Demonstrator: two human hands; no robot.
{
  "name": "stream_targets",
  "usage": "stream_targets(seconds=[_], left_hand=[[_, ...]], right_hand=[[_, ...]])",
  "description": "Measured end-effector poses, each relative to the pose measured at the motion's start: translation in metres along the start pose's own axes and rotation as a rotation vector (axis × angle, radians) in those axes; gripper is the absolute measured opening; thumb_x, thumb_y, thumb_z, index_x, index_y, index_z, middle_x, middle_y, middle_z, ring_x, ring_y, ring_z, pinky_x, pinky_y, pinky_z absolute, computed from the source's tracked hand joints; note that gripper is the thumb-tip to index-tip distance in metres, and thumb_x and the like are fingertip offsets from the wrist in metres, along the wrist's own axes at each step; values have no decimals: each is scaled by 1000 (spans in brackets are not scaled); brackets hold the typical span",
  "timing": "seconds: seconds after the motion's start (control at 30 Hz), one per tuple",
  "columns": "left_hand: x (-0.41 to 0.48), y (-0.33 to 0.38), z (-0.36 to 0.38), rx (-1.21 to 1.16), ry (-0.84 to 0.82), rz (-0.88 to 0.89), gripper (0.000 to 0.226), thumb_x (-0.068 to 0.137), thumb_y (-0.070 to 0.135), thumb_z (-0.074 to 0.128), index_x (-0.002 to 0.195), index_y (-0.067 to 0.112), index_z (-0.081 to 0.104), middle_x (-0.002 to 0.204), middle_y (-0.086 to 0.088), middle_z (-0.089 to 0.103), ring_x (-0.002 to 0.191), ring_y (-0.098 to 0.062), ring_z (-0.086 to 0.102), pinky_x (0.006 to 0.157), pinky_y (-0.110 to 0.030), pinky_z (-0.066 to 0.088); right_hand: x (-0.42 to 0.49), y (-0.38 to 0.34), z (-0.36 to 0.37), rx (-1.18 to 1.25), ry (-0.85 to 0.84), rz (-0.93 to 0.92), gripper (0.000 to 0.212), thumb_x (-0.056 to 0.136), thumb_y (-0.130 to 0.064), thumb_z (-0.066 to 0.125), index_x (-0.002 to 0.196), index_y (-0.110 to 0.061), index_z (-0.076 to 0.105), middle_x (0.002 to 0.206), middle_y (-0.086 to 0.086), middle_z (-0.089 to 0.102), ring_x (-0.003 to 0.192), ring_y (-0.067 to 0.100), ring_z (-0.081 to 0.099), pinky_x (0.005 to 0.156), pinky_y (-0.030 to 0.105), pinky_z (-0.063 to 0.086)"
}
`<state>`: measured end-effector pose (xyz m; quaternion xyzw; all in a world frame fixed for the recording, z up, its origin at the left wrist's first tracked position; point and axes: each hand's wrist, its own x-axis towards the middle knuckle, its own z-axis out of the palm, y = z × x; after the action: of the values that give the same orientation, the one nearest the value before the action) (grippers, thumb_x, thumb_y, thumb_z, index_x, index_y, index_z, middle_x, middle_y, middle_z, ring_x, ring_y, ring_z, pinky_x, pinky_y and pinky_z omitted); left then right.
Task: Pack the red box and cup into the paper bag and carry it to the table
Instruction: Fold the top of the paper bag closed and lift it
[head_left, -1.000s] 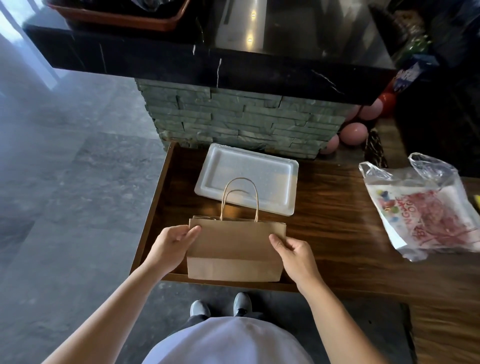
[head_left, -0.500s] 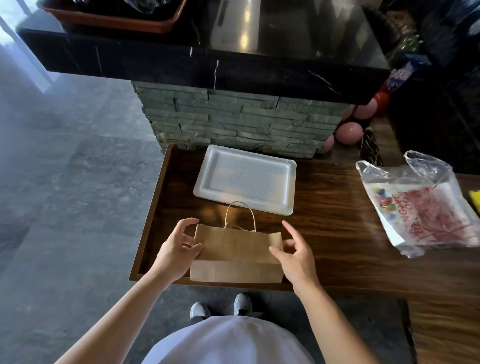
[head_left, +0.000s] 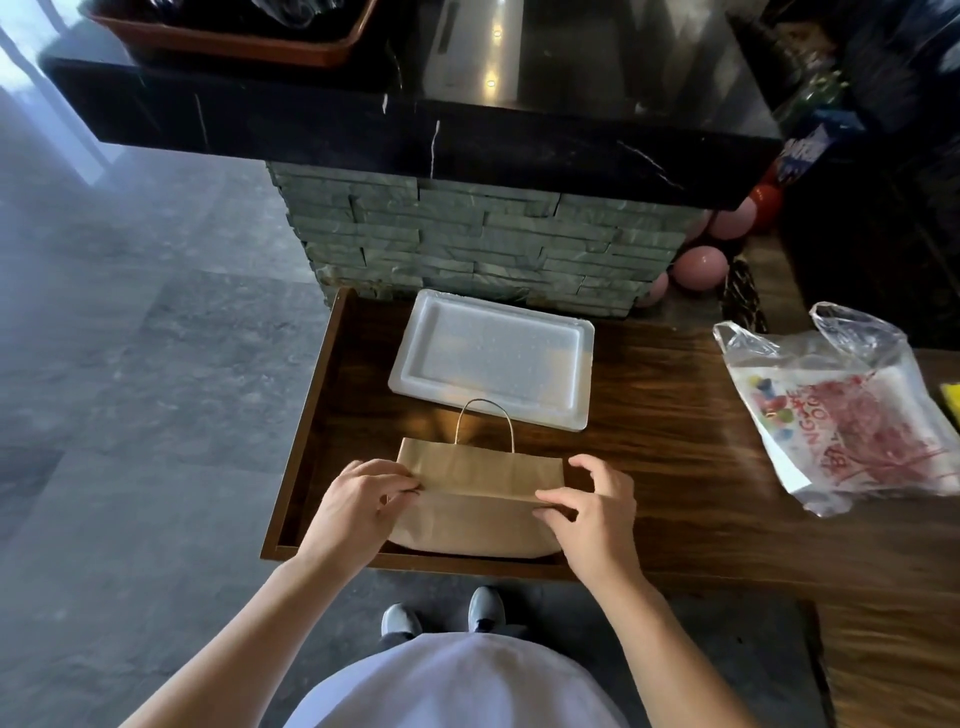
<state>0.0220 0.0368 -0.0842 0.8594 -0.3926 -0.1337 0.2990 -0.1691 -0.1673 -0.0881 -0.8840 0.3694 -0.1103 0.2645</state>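
Paper bag (head_left: 480, 499): it was brown and lay flat at the near edge of the bench, close to the person. A fold ran across its middle from side to side.
Bag handle (head_left: 484, 423): a thin loop of string stuck up from the far edge of the bag. It reached over the near rim of the white tray.
Left hand (head_left: 356, 506): it was on the left end of the bag. The fingers were curled, and the thumb and fingertips pinched the paper right at the fold.
Right hand (head_left: 597, 512): it was on the right end of the bag. The lower fingers pressed on the paper at the fold, and the top fingers were lifted and bent in the air.
Bench (head_left: 675, 457): it was dark brown wood with a raised rim on the left and near sides.
White tray (head_left: 493, 358): it was a flat foam tray and sat just behind the bag, near the stone wall.
Stone wall (head_left: 467, 244): it was made of grey-green blocks and stood behind the tray, under a black shelf.
Plastic bag (head_left: 841, 410): it was clear with red print and lay on the right side of the bench, well apart from the paper bag.
Pink balls (head_left: 698, 267): they were round and sat at the far right, behind the bench.
Shoes (head_left: 441, 616): two grey toes showed on the floor below the bench edge.
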Motion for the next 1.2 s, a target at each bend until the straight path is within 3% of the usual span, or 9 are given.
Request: stream_targets(seconds=[0.17, 0.33, 0.53, 0.63, 0.73, 0.87, 0.97, 1.07, 1.2], left_hand=[[10, 24, 7, 219, -9, 141, 14, 75, 35, 80, 89, 32, 80, 96, 18, 73, 98, -18, 53, 84, -40, 41], [22, 37, 23, 229, -95, 186, 12, 82, 35, 74, 91, 31, 79, 94, 14, 71, 91, -15, 57, 74, -31, 43], [12, -9, -4, 194, 4, -14, 12, 76, 35, 79, 88, 35, 80, 88, 17, 68, 80, -10, 53, 70, -32, 50], [6, -15, 0, 3, 17, -124, 13, 74, 26, 82, 86, 32, 81, 86, 17, 65, 73, -4, 61, 65, -22, 52], [2, -17, 10, -265, -16, -310, 20, 74, 16, 82, 88, 31, 81, 96, 11, 69, 73, -3, 68, 65, -24, 59], [-4, -13, 11, -843, -95, -602, 32, 83, -2, 70, 87, 28, 81, 107, -13, 72, 81, -15, 74, 63, -29, 62], [-7, -9, 17, -854, -110, -657, 33, 88, 7, 67, 99, 36, 78, 111, 0, 72, 92, -15, 72, 72, -36, 62], [-10, -5, 25, -899, -132, -681, 35, 94, 13, 61, 113, 40, 71, 119, 7, 68, 106, -20, 64, 75, -40, 60], [-13, 7, 30, -1005, -52, -662, 33, 95, 11, 58, 118, 32, 68, 126, -1, 58, 110, -29, 59, 71, -53, 61]], right_hand=[[7, -45, 13, -140, -34, -282, 23, 62, -13, 86, 82, -25, 79, 85, -5, 71, 87, 22, 61, 73, 41, 44], [16, -67, 32, -98, -220, -267, 14, 84, -7, 58, 89, -11, 71, 96, 4, 64, 96, 21, 56, 73, 36, 49], [19, 3, -5, -78, -107, -239, 17, 68, -8, 83, 84, -15, 79, 82, -2, 72, 77, 19, 58, 69, 34, 55], [14, 17, -4, 22, -84, -182, 17, 69, -5, 83, 83, -15, 79, 82, -2, 68, 79, 16, 58, 71, 32, 55], [13, 27, 6, 223, -111, 0, 23, 70, -7, 83, 86, -22, 79, 102, 0, 60, 96, 14, 55, 85, 30, 49], [12, 34, 5, 614, -396, 357, 37, 78, -13, 79, 98, -43, 74, 131, -6, 49, 121, 11, 45, 102, 32, 40], [12, 31, 6, 860, -503, 504, 39, 82, -12, 74, 105, -43, 72, 142, -9, 39, 120, 19, 47, 91, 48, 54], [11, 30, 8, 905, -535, 501, 43, 82, -11, 74, 108, -45, 70, 146, -10, 33, 123, 21, 44, 86, 49, 57], [13, 27, 6, 914, -518, 463, 43, 83, -10, 73, 110, -44, 70, 151, -7, 32, 118, 19, 47, 81, 46, 59]])
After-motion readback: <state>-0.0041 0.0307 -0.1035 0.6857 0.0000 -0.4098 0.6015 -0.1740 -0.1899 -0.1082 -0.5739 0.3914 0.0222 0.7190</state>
